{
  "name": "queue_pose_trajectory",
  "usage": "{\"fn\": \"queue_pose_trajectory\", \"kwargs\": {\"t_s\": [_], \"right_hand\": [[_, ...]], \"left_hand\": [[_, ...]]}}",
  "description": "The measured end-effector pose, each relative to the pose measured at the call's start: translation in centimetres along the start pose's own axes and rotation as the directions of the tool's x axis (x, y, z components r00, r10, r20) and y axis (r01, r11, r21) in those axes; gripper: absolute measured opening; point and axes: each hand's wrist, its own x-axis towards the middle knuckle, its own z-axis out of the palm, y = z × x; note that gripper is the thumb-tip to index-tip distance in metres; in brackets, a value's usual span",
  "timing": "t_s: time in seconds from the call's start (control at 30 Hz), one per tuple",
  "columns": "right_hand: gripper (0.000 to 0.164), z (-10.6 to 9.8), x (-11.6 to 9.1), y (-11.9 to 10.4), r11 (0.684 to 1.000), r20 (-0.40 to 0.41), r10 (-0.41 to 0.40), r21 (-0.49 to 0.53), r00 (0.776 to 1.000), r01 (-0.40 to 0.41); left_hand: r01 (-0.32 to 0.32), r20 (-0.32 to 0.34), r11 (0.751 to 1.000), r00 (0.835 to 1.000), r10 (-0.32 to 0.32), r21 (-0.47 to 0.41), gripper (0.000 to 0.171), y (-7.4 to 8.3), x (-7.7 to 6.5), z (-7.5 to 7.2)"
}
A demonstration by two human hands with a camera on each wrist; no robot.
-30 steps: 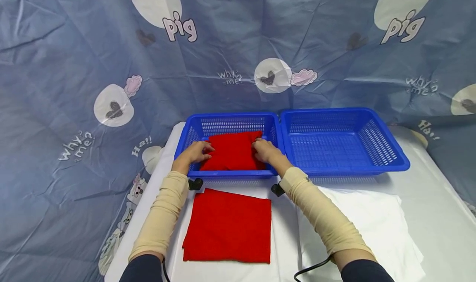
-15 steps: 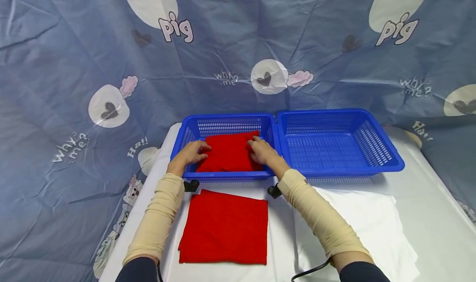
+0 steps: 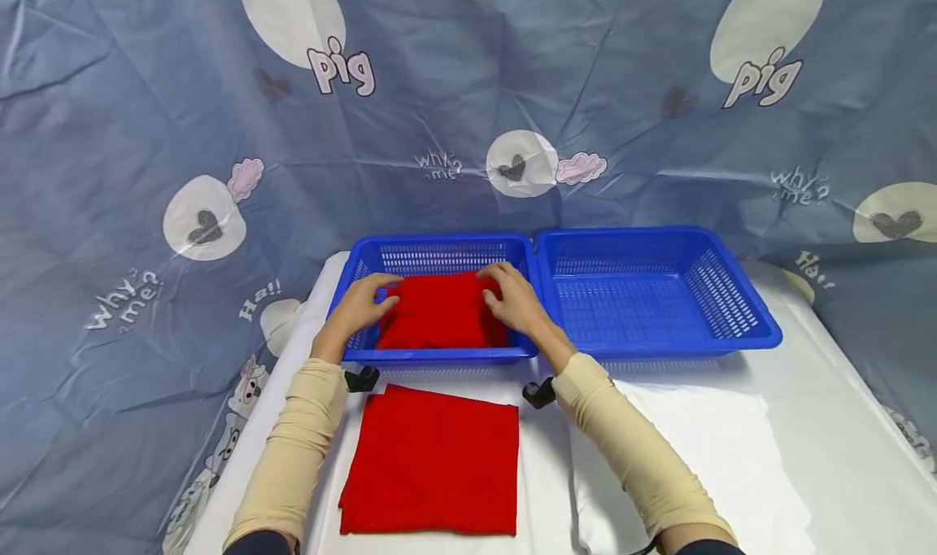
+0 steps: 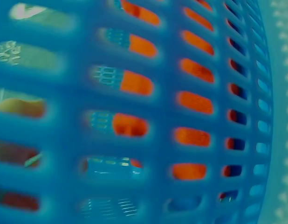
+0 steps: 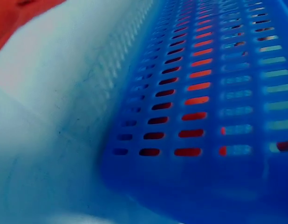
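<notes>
A folded red cloth (image 3: 439, 315) lies inside the left blue plastic basket (image 3: 432, 356). Over its left side is my left hand (image 3: 363, 303), thumb and fingers apart with nothing between them. My right hand (image 3: 512, 299) hovers at the cloth's right side, fingers loosely bent and holding nothing; whether its fingertips touch the cloth cannot be told. Both wrist views look through the slotted wall of the basket (image 4: 158, 102) (image 5: 181, 172), where parts of the red cloth (image 4: 193, 135) (image 5: 195, 100) show. Neither hand can be made out clearly there.
A second folded red cloth (image 3: 432, 465) lies flat on the white table in front of the left basket. To the right stands another blue basket (image 3: 659, 347), with a white cloth (image 3: 688, 465) before it. A printed blue curtain (image 3: 410, 91) hangs behind.
Both hands have eased off the red cloth in the basket, and the right hand's fingers have spread from its edge. The cloth stays in the basket. The head view has shifted slightly.
</notes>
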Motion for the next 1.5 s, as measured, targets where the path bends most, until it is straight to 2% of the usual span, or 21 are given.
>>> {"fn": "queue_pose_trajectory", "kwargs": {"t_s": [0.07,0.13,0.3,0.4,0.47,0.53,0.7,0.83,0.93,1.07,1.3,1.4,1.5], "right_hand": [[0.026,-0.3,-0.4,-0.1,1.0,-0.041,-0.007,0.027,0.999,0.008],[0.026,-0.6,-0.8,-0.2,0.998,-0.07,-0.014,0.052,0.997,0.018],[0.025,-1.8,-1.9,-0.8,0.995,-0.099,-0.032,0.094,0.995,0.042],[0.027,-2.8,-2.8,-1.4,0.989,-0.109,-0.053,0.132,0.993,0.068],[0.028,-3.5,-3.4,-1.8,0.984,-0.112,-0.067,0.157,0.991,0.084],[0.03,-4.1,-4.2,-2.3,0.98,-0.105,-0.072,0.18,0.992,0.09],[0.034,-4.9,-6.2,-2.9,0.975,-0.067,-0.072,0.207,0.995,0.085],[0.035,-5.0,-7.6,-2.9,0.971,-0.047,-0.071,0.227,0.996,0.08],[0.036,-4.8,-8.5,-2.9,0.97,-0.032,-0.066,0.233,0.997,0.071],[0.036,-4.5,-9.5,-3.2,0.971,-0.017,-0.05,0.235,0.999,0.053],[0.037,-5.1,-11.0,-5.6,0.965,-0.012,-0.033,0.26,0.999,0.035],[0.039,-5.2,-11.5,-5.6,0.966,-0.011,-0.058,0.251,0.998,0.059],[0.039,-4.7,-12.0,-4.8,0.968,-0.002,-0.056,0.246,0.998,0.055]], "left_hand": [[-0.023,-0.076,0.999,0.997,0.021,-0.025,0.035,0.1,-0.4,-0.2],[-0.053,-0.159,0.997,0.986,0.045,-0.048,0.034,0.2,-0.9,-0.5],[-0.097,-0.331,0.993,0.941,0.071,-0.062,0.034,0.8,-3.2,-1.2],[-0.103,-0.384,0.993,0.921,0.07,-0.066,0.035,1.3,-5.0,-1.8],[-0.105,-0.391,0.992,0.918,0.068,-0.074,0.036,1.8,-6.3,-2.2],[-0.107,-0.378,0.991,0.923,0.069,-0.079,0.037,2.1,-7.8,-2.4],[-0.12,-0.349,0.989,0.933,0.084,-0.082,0.041,2.3,-11.5,-2.0],[-0.127,-0.377,0.989,0.922,0.09,-0.075,0.045,2.5,-13.4,-1.5],[-0.102,-0.39,0.992,0.919,0.065,-0.073,0.046,2.8,-14.4,-1.4],[-0.066,-0.373,0.994,0.927,0.031,-0.082,0.05,3.3,-15.6,-1.2],[-0.131,-0.377,0.989,0.921,0.099,-0.061,0.056,3.8,-16.7,-0.8],[-0.121,-0.363,0.99,0.928,0.088,-0.07,0.058,4.1,-17.1,-0.7],[-0.083,-0.333,0.994,0.942,0.053,-0.076,0.058,4.5,-17.4,-0.8]]}}
